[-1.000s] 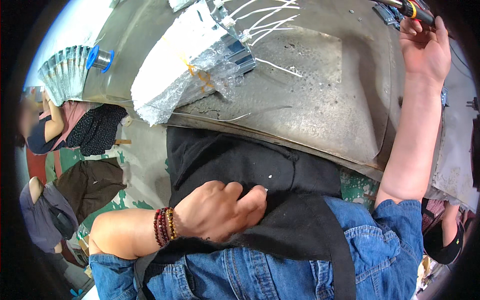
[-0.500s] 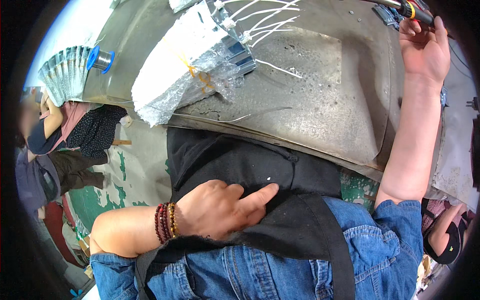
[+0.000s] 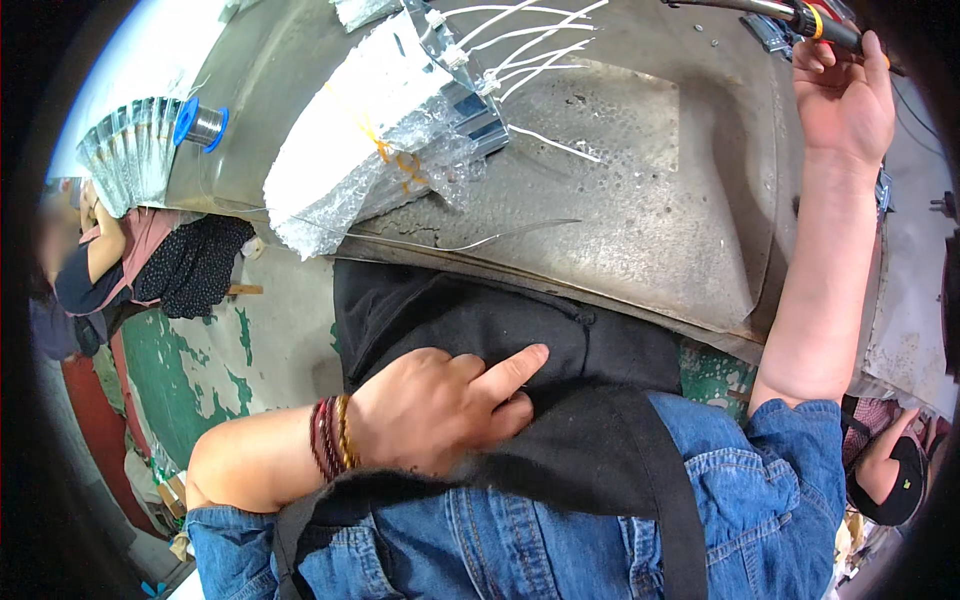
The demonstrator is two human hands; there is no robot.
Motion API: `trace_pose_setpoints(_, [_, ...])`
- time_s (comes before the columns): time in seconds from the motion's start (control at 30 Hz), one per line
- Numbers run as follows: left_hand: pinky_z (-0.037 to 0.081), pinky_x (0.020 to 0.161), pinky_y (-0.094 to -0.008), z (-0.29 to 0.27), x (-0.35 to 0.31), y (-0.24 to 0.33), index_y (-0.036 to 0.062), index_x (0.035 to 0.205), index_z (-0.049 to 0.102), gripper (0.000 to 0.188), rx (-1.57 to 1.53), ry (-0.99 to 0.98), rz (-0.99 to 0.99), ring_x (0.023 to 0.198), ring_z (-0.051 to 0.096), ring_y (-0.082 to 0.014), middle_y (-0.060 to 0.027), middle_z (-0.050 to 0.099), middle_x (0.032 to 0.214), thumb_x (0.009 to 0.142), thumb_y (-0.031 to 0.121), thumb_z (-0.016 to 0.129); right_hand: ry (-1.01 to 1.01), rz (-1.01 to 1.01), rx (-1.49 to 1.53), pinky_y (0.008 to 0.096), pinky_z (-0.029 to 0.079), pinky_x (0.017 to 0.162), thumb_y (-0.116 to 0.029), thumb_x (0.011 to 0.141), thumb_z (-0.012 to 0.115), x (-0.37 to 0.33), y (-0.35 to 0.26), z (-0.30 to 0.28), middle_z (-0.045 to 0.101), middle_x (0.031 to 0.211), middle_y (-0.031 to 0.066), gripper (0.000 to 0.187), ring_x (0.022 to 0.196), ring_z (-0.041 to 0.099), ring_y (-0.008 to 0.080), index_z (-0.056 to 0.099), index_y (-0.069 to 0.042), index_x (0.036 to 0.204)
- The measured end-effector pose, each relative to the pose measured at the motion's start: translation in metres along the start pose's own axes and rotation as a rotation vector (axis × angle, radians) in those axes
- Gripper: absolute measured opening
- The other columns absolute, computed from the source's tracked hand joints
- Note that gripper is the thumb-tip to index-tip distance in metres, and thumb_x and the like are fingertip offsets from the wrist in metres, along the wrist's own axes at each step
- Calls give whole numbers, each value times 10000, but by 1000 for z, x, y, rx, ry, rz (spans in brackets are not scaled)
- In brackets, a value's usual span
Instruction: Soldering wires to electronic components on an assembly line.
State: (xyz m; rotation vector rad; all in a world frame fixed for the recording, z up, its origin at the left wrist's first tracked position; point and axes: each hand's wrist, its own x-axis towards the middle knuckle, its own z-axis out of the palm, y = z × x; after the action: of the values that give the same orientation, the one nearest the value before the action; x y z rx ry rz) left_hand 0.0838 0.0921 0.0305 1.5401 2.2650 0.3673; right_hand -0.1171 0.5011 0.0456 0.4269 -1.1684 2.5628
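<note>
My left hand [image 3: 425, 408], with beaded bracelets at the wrist, lies over the black apron [image 3: 480, 320] at my lap. Its index finger is stretched out, the other visible fingers are bent, and nothing shows in it; the thumb is hidden. At the upper right, my right hand [image 3: 845, 100] is closed around the dark handle of a soldering iron [image 3: 832, 27] with a yellow ring. Its shaft points left over the worn metal tabletop [image 3: 640, 240]. A bubble-wrapped bundle [image 3: 375, 150] of metal parts with white wires lies on the table, tied with orange string.
A blue spool of solder wire [image 3: 205, 125] stands at the left, its loose strand [image 3: 480, 242] trailing along the table's front edge. Beside it is a fanned row of wrapped packs [image 3: 135, 150]. One co-worker [image 3: 110, 245] sits at the left, another person [image 3: 890, 470] at the lower right.
My left hand has shifted slightly up and left over the apron, and a small white speck near its fingertip no longer shows. The right hand keeps hold of the soldering iron.
</note>
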Motion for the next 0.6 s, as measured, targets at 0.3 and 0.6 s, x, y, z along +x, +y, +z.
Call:
trace_pose_setpoints(0.3, [534,599,-355,-1,4,-7,187,1176,582,425,-98,-172,-22,765,618,-198,-70,458,1240,765,169,687,111,-61,-103,269,415,587,-287,1005,534,-18,15,46,656,872,101,271,629,519,145,589,-23,977])
trace_pose_setpoints(0.6, [512,579,-372,-6,5,-9,195,1080,648,220,-78,-91,-20,717,621,-208,-93,511,1069,870,218,587,294,-202,-188,198,426,455,-335,992,581,-23,26,65,684,779,60,210,519,565,93,584,-133,936])
